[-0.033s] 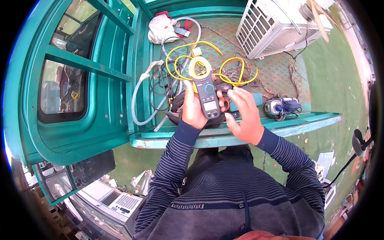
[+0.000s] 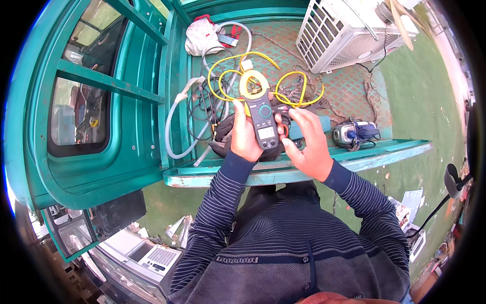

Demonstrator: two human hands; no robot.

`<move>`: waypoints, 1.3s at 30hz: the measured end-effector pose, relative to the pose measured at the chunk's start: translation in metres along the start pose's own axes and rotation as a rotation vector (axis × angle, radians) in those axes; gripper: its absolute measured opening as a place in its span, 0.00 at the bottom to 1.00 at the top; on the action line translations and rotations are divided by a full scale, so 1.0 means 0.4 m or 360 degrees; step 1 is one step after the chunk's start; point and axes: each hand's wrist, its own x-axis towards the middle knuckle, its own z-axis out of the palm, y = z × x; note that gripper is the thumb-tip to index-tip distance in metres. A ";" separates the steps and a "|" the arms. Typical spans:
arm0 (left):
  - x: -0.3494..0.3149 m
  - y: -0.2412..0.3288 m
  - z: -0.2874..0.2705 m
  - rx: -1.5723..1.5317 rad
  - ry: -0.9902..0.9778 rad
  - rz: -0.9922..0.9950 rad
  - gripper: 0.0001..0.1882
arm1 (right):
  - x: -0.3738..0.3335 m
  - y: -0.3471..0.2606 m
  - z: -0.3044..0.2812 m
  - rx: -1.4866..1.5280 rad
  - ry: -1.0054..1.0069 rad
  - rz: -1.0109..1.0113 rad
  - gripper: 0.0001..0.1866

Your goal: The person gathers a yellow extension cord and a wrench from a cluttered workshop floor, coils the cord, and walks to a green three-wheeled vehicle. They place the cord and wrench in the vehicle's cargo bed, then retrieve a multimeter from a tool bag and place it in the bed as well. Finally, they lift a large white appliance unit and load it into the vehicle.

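A clamp meter (image 2: 264, 112), dark grey with a cream jaw ring and a round dial, lies face up in my left hand (image 2: 245, 139). The thumb rests along its left edge and the fingertips show at its right side. The small lit screen at its lower end faces me. Just to the right, my right hand (image 2: 314, 152) hovers with thumb and fingers apart, holding nothing. Beneath the meter is a dark bag (image 2: 223, 136), partly hidden by my hands. A small orange-ringed item shows between the two hands; I cannot make out its kind.
The teal truck bed's near rail (image 2: 374, 155) runs in front of me. Inside lie a yellow hose (image 2: 304, 81), a clear hose (image 2: 169, 126), rope, a white and red sack (image 2: 200, 38), a silver-and-blue machine (image 2: 349, 134) and a white air-conditioner unit (image 2: 344, 43).
The right thumb has shifted slightly up and toward the meter. My left hand still holds the clamp meter in the same place.
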 end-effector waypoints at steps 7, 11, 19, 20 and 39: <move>0.049 -0.099 0.052 0.0203 0.0030 -0.0087 0.39 | -0.028 -0.013 -0.031 0.0346 0.0205 0.0403 0.25; 0.073 -0.141 0.088 0.0227 0.0147 -0.0020 0.37 | -0.029 0.014 -0.065 0.0246 0.0344 0.0441 0.15; 0.082 -0.183 0.109 0.0346 0.0131 -0.0177 0.35 | -0.005 0.019 -0.156 -0.0123 -0.0032 0.0756 0.16; 0.085 -0.189 0.108 0.0385 0.0103 -0.0177 0.35 | -0.006 0.019 -0.165 -0.0205 -0.0086 0.0736 0.16; 0.089 -0.272 0.121 0.0833 0.0090 -0.0211 0.33 | -0.118 0.041 -0.171 -0.0366 0.0221 0.0717 0.24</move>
